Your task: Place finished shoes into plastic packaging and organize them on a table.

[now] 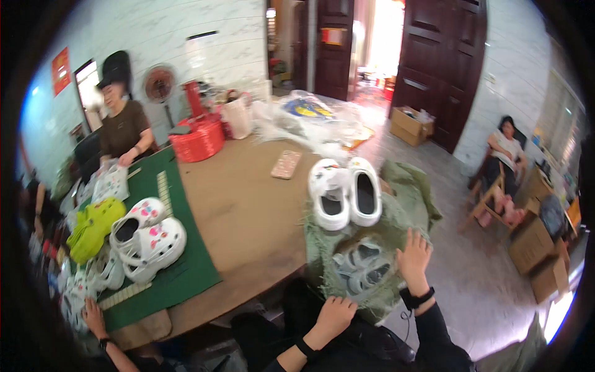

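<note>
In front of me a green woven sack (406,214) gapes at the table's edge, and inside it lie grey-white shoes (365,266). My left hand (334,315) has its fingers curled over the sack's near rim. Stretched fingers of my right hand (414,257) rest on the sack's right side. Beyond the opening, a pair of white clogs (364,197) stands side by side, the left one carrying charms and a whitish piece on top.
The brown table (238,204) bears a phone (286,165), a red basket (197,141), plastic bags (310,118) and a green mat (186,273) with white clogs (152,242) and lime clogs (96,229). A co-worker's hand (93,319) touches clogs at lower left. Two other people sit farther off.
</note>
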`<state>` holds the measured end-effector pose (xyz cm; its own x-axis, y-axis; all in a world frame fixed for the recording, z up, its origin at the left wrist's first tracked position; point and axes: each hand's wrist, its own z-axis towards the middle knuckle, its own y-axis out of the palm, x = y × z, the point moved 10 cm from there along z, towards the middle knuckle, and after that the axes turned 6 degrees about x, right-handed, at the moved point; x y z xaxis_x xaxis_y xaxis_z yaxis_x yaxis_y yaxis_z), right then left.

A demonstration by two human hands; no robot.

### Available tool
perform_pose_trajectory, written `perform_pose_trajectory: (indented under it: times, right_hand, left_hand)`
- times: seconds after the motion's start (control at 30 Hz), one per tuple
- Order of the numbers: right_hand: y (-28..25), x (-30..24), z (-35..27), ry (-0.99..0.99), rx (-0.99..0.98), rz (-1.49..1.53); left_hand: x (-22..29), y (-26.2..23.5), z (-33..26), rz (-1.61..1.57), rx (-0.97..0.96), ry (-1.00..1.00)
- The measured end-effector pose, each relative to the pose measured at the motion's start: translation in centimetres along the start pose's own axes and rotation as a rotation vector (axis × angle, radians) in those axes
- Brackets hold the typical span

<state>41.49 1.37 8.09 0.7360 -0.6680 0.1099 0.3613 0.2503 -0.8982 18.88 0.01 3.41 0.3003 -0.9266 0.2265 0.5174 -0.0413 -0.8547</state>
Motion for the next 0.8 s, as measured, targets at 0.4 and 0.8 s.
perform_pose_trajectory:
  times: [0.4,0.8]
  right_hand:
    - [-7.9,-11.7,-3.7,-0.463,-0.013,0.907]
    - [-5.1,-17.2,-8.1,-0.949,-0.258,1.060]
  left_hand:
    - [-8.9,-6.6,-2.3,-0.556,-0.026,-0.374]
    - [-29.0,-27.4,-16.3,0.512,0.523,-1.051]
